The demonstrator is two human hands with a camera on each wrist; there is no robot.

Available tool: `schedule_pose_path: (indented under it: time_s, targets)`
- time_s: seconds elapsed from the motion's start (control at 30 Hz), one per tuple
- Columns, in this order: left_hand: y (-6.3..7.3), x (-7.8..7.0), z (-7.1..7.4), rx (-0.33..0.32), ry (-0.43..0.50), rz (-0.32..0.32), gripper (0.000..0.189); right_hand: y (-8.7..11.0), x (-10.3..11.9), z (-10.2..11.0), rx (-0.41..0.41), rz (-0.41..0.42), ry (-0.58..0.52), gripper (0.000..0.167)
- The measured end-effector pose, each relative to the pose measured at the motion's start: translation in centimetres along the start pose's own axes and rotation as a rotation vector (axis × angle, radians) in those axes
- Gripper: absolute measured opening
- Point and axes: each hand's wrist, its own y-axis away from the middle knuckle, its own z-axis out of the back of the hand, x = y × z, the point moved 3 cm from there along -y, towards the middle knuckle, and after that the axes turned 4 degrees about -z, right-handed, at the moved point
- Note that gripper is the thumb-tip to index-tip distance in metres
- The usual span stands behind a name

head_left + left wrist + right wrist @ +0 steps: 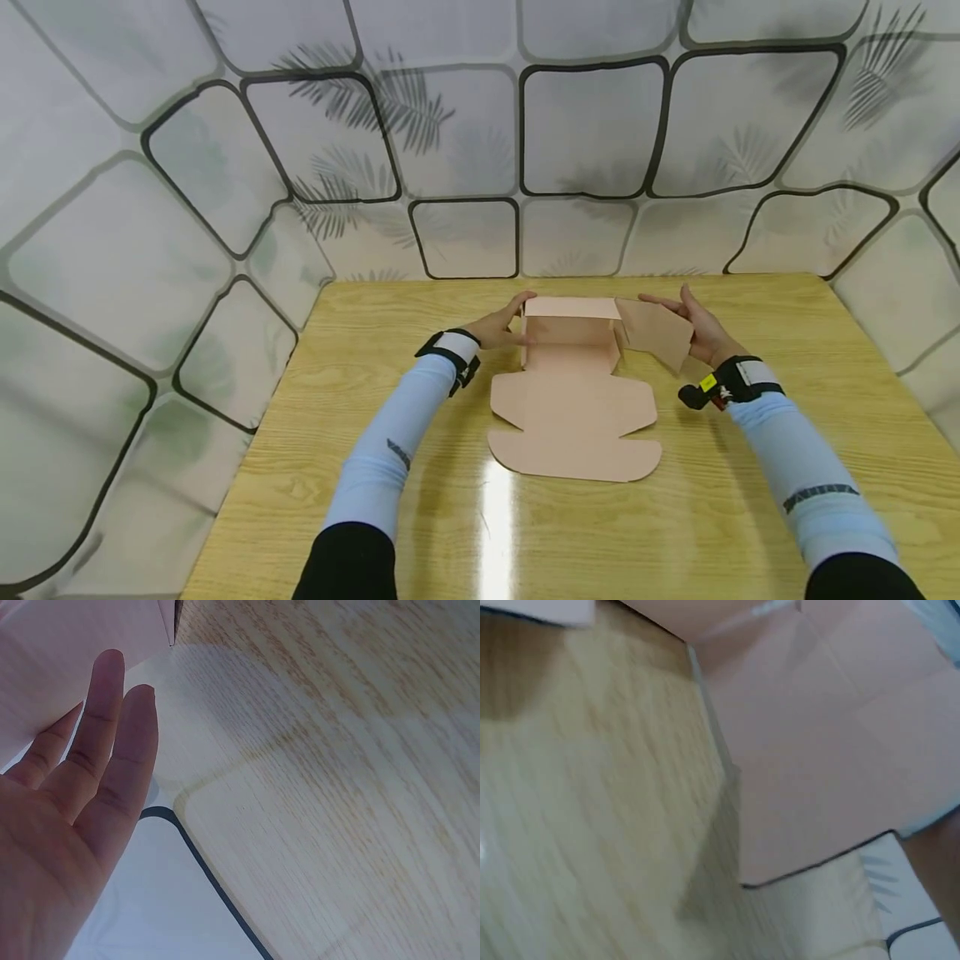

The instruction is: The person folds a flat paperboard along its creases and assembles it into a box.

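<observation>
A brown cardboard box [573, 400], partly folded, lies on the table with its front panels spread flat and its rear walls raised. My left hand [501, 327] is at the rear left corner, its index finger reaching the top edge. The left wrist view shows extended fingers [101, 742] beside the box's outer wall [45, 652]. On the right, a side flap [654, 327] sticks outward and is tilted. My right hand [705, 329] is behind this flap, fingers extended along it and thumb raised. In the right wrist view the flap [817, 765] hides most of that hand.
The wooden table [360, 500] extends around the box on every side. Behind it and to the left hangs a pale backdrop [465, 125] with dark outlines and leaf prints. A bright reflection [495, 525] lies in front of the box.
</observation>
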Motion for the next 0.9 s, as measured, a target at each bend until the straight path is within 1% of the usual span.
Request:
schedule_pose_path:
  time_s: [0.03, 0.07, 0.1, 0.13, 0.17, 0.23, 0.27, 0.3, 0.33, 0.4, 0.47, 0.53, 0.6, 0.63, 0.7, 0.8, 0.9]
  targets:
    - [0.0, 0.0, 0.0, -0.001, -0.004, -0.002, 0.081, -0.1, -0.4, -0.1, 0.062, -0.001, -0.047, 0.072]
    - [-0.1, 0.1, -0.1, 0.0, -0.009, -0.001, 0.081, -0.2, -0.8, -0.4, 0.104, 0.004, -0.064, 0.072]
    - [0.0, 0.1, -0.1, 0.0, -0.014, 0.0, 0.081, -0.3, -1.1, -0.6, 0.131, 0.011, -0.036, 0.07]
    - [0.0, 0.1, -0.2, 0.001, -0.017, 0.003, 0.081, -0.4, -1.4, -0.9, 0.128, 0.013, 0.022, 0.066]
    - [0.0, 0.0, -0.2, 0.002, -0.018, 0.007, 0.081, -0.5, -1.7, -1.1, 0.105, 0.004, 0.101, 0.061]
    - [0.1, -0.1, -0.2, 0.003, -0.022, 0.013, 0.082, -0.8, -2.2, -1.4, 0.02, -0.026, 0.299, 0.051]
    - [0.1, -0.2, -0.1, 0.003, -0.02, 0.011, 0.082, -0.9, -2.4, -1.5, -0.035, -0.046, 0.409, 0.05]
    - [0.1, -0.3, -0.1, 0.002, -0.02, 0.008, 0.082, -1.1, -2.5, -1.6, -0.089, -0.07, 0.501, 0.055]
    - [0.1, -0.3, 0.0, 0.001, -0.02, 0.008, 0.082, -1.3, -2.5, -1.7, -0.135, -0.093, 0.561, 0.061]
    - [0.1, -0.4, 0.1, 0.0, -0.024, 0.004, 0.082, -1.8, -2.5, -1.9, -0.193, -0.126, 0.634, 0.077]
    - [0.2, -0.3, 0.2, 0.0, -0.027, 0.008, 0.083, -2.5, -2.5, -2.3, -0.257, -0.153, 0.718, 0.086]
    - [0.3, -0.3, 0.1, 0.001, -0.03, 0.01, 0.083, -3.2, -2.9, -2.7, -0.344, -0.18, 0.811, 0.093]
    - [0.4, -0.5, 0.1, 0.001, -0.03, 0.009, 0.083, -3.9, -3.4, -3.1, -0.451, -0.21, 0.903, 0.101]
    - [0.5, -0.6, 0.0, 0.002, -0.027, 0.01, 0.083, -4.2, -3.8, -3.2, -0.514, -0.222, 0.945, 0.105]
    - [0.5, -0.8, -0.1, 0.004, -0.02, 0.01, 0.082, -4.7, -4.4, -3.4, -0.619, -0.24, 0.985, 0.113]
    - [0.6, -0.9, -0.3, 0.002, -0.011, 0.016, 0.083, -5.3, -5.1, -3.6, -0.719, -0.236, 1.01, 0.12]
    - [0.6, -0.9, -0.3, -0.007, -0.012, 0.016, 0.083, -5.8, -5.4, -3.8, -0.785, -0.205, 1.034, 0.115]
